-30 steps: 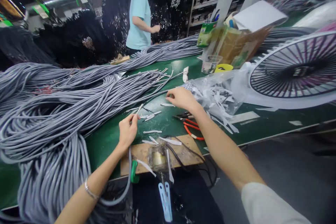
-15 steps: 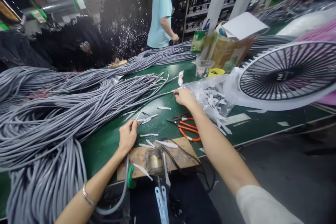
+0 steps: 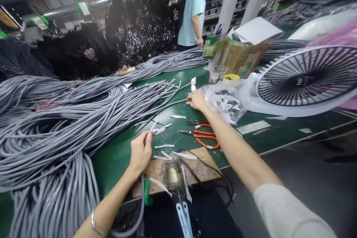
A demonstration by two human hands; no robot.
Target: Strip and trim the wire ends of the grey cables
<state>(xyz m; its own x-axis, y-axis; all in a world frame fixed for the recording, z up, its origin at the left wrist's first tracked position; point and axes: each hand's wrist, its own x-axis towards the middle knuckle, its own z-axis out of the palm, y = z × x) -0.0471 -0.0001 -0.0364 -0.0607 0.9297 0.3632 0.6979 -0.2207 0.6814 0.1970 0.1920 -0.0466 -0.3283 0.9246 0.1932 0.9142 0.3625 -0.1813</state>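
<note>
My left hand (image 3: 141,151) is closed in a pinch on a grey cable (image 3: 142,197). A thin pale end stands up past its fingertips, and the grey length hangs down below the wrist. Stretched out across the table, my right hand (image 3: 197,100) has its fingers drawn together at the end of another grey cable (image 3: 178,102); the fingertips partly hide that end. Just behind it stands a small white wrapped piece (image 3: 193,84). White strips (image 3: 164,146) lie scattered between my hands. Orange-handled pliers (image 3: 206,139) rest beneath my right forearm.
Large grey cable bundles (image 3: 72,119) cover the left side. A clear bag of white strips (image 3: 227,102) and a white fan (image 3: 301,81) are at right. A soldering pot (image 3: 173,175) and blue-handled tweezers (image 3: 184,217) are near me. Another person (image 3: 192,15) stands beyond the table.
The view has shifted slightly, so my hands and the tabletop things appear a little further right. The person in the background has moved right. Both hands keep nearly the same pose.
</note>
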